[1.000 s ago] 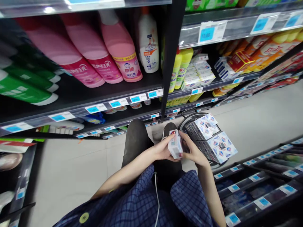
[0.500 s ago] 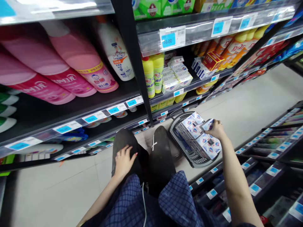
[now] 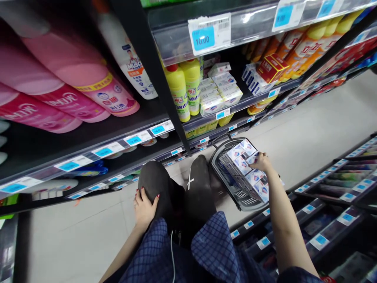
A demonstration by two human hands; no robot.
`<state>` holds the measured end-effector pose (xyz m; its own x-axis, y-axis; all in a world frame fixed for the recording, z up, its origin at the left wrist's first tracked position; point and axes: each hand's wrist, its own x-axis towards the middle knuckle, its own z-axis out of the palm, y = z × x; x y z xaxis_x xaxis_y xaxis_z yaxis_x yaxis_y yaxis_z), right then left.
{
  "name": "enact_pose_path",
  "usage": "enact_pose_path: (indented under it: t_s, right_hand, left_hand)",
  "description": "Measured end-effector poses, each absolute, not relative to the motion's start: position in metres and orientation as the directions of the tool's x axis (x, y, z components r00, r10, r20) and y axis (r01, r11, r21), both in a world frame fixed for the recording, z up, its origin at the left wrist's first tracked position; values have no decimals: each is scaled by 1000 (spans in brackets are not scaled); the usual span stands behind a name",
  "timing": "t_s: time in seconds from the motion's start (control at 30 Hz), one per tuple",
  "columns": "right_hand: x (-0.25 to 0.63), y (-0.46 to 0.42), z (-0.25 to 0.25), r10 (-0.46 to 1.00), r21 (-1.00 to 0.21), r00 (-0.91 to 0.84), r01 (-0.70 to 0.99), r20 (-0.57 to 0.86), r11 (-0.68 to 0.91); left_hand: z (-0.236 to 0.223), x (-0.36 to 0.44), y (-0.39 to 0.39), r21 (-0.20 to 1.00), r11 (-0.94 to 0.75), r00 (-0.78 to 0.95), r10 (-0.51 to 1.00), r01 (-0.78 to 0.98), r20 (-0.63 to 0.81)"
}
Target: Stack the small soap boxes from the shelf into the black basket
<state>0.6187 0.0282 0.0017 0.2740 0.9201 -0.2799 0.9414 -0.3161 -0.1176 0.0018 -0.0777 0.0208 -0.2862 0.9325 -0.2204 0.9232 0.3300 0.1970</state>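
My right hand [image 3: 263, 162] reaches down to the right, its fingers closed on a small white-and-blue soap box [image 3: 252, 158]. That box is low against the other soap boxes [image 3: 241, 165], which are packed in rows inside a grey plastic basket [image 3: 216, 171]. The basket stands on the floor beyond my right knee. Fingers apart and holding nothing, my left hand [image 3: 145, 206] rests on my left knee [image 3: 154, 182]. The right hand's fingertips and part of the held box are hard to separate from the boxes around them.
Shelves on the left hold pink bottles [image 3: 97, 90], a white spray bottle [image 3: 132, 63], yellow bottles [image 3: 190, 86] and stacked soap boxes [image 3: 220, 92]. A red box [image 3: 272, 67] sits farther along. Low shelving with price tags [image 3: 319, 239] borders the right side; the aisle floor [image 3: 318, 106] runs between.
My right hand has lowered the soap box and shifted slightly left, closer to the boxes in the basket. My left hand has slid down and outward on the knee. The view has moved nearer the shelves.
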Motion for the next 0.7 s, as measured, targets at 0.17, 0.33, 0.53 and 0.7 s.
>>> enact_pose_path:
  t_s: [0.17, 0.33, 0.53, 0.7]
  right_hand:
    - [617, 28, -2, 896, -111, 271, 938, -353, -328]
    - [619, 21, -3, 885, -137, 302, 919, -354, -369]
    - [628, 40, 6, 873, -201, 379, 871, -307, -449]
    - [614, 86, 15, 897, -248, 349, 875, -271, -416]
  left_hand:
    - [24, 2, -76, 194, 330, -285, 931, 924, -228]
    - [32, 6, -74, 182, 354, -298, 914, 917, -276]
    - [37, 6, -73, 180, 352, -285, 905, 919, -314]
    - [30, 3, -75, 184, 341, -284, 918, 922, -275]
